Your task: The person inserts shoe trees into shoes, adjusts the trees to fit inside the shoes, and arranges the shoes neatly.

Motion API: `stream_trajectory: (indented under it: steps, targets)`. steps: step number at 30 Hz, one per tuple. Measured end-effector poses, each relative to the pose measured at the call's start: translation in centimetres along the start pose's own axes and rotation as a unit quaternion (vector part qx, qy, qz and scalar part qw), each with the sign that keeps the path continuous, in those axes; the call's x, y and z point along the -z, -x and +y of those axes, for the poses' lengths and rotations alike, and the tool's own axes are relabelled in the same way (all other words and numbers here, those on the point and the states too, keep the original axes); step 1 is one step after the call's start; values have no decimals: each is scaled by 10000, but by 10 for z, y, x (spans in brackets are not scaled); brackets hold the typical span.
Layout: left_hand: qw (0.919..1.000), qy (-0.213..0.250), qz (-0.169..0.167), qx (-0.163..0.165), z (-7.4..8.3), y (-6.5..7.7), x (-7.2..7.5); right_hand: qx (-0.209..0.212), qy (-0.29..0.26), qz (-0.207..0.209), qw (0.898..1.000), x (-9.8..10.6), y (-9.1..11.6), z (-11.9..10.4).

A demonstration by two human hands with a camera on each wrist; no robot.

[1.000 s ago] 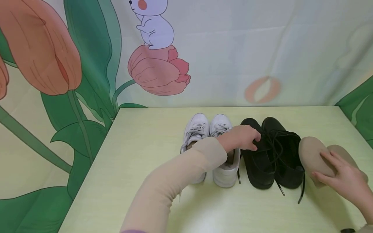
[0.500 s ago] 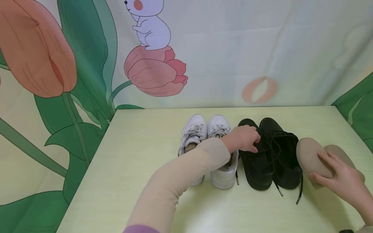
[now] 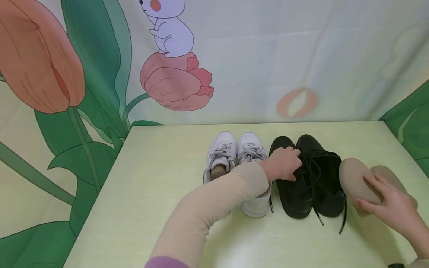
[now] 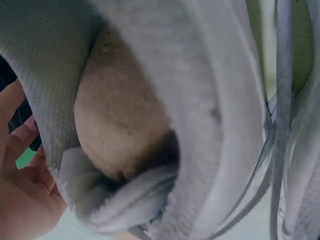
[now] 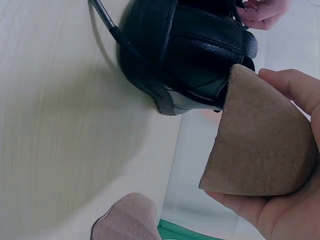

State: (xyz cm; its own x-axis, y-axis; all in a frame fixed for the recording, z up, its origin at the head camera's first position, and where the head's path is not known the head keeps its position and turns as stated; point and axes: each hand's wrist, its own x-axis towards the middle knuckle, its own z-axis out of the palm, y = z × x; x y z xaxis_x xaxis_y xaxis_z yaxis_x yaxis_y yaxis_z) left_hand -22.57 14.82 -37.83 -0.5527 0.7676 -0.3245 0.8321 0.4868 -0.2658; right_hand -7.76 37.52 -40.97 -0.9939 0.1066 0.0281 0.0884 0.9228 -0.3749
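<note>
In the head view, two black lace-up shoes stand side by side: the left one and the right one. My left hand grips the left shoe near its tongue and laces; its fingertips are partly hidden. My right hand holds a beige, round-ended cardboard-like shoe insert, fingers on one side and thumb on the other, beside the right shoe. In the right wrist view this insert looks half-round with a flat edge. A second beige insert lies behind that hand.
White lace-up sneakers stand left of the black shoes, partly under my left sleeve. A brown insert sits inside one, seen in the left wrist view. The pale table ends at a flower-printed cloth behind.
My left hand shifts slightly right over the left black shoe, and its fingers draw in. That shoe's toe moves a little left. The right hand keeps its hold; the view drifts slightly.
</note>
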Motion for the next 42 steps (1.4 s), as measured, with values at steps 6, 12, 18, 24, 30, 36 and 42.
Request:
stream_trajectory:
  steps: [6,12,18,24,30,36,42]
  targets:
    - [9995,-328,18,-20,4,-1,-4,-32,39,-11,10000,0,0,-1]
    - [9990,-406,151,68,7,-4,-9,-16,-2,-20,10000,0,0,-1]
    - [9993,-247,219,201,6,-5,-10,15,-30,-12,10000,-1,0,0]
    - [9992,135,234,281,2,-3,-8,14,-20,-26,10000,-1,0,0]
    - [9970,642,306,304,-3,-2,-7,8,-29,-19,10000,0,0,0]
    - [9840,1641,671,149,-13,-1,-11,43,-45,31,10000,0,1,-1]
    - [9743,2074,881,14,-20,5,-11,99,-47,73,9999,1,1,-1]
